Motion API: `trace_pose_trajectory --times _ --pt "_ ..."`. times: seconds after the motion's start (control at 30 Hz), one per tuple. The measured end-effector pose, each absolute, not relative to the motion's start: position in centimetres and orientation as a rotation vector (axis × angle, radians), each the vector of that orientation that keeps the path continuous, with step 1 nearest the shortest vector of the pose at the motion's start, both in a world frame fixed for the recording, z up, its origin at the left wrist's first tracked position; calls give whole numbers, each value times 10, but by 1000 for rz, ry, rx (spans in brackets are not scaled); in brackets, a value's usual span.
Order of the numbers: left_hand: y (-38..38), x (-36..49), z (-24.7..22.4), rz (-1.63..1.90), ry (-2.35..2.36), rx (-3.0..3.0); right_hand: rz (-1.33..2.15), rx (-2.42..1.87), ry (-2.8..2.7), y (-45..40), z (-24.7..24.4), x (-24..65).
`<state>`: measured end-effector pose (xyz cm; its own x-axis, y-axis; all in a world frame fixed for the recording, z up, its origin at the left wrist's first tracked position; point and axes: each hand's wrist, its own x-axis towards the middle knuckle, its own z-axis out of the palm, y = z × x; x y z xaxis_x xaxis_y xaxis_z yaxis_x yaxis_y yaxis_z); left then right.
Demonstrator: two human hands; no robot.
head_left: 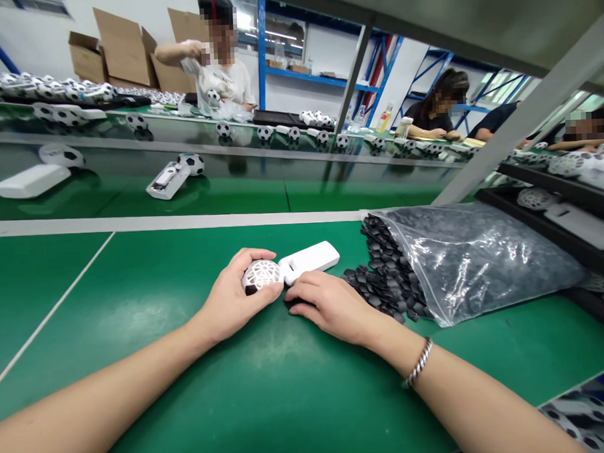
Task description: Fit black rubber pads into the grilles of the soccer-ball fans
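Observation:
My left hand (239, 292) is wrapped round a white lattice ball head (263, 275) that has a black patch low on its left side. A white handle (311, 259) joins the ball and points up to the right, lying on the green table (190, 405). Beside the ball and below the handle, my right hand (330, 304) has its fingers bent together, with something dark under the fingertips that I cannot make out clearly. Right of that hand, small black pieces (384, 276) spill from a clear plastic bag (483, 258).
Beyond a pale rail (172, 222), a conveyor (240, 189) carries football-patterned devices, one with an open handle (168, 180). Black trays (557, 222) stand at the right, beside a slanted metal post (512, 117). A person in a white shirt (226, 83) and other people are across the line.

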<state>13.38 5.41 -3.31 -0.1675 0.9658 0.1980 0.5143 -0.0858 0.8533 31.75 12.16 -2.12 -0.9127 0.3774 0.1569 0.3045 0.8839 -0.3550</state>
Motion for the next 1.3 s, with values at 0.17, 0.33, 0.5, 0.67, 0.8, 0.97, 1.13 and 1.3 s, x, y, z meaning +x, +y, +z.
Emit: trace_pose_trajectory --times 0.17,0.33,0.5,0.67,0.8,0.97,1.13,1.3 --pt "54 135 -31 1170 1690 1746 491 -537 -2831 121 -21 318" --pt "54 135 -31 1179 1675 1819 490 -530 -2828 121 -21 318" --pt "55 134 -31 1142 1648 1911 440 -520 -2837 120 -21 318" --pt "53 134 -30 1071 1605 1979 385 -538 -2849 120 -21 318" --pt "54 135 -30 1064 1608 1969 386 -543 -2836 120 -22 317" --pt "54 135 -29 1070 1618 1971 387 -526 -2836 122 -23 318" --pt "54 135 -30 1054 1619 1986 491 -482 -2754 123 -26 319" --pt "54 135 -33 1065 1597 2013 599 -405 -2565 120 -27 319"
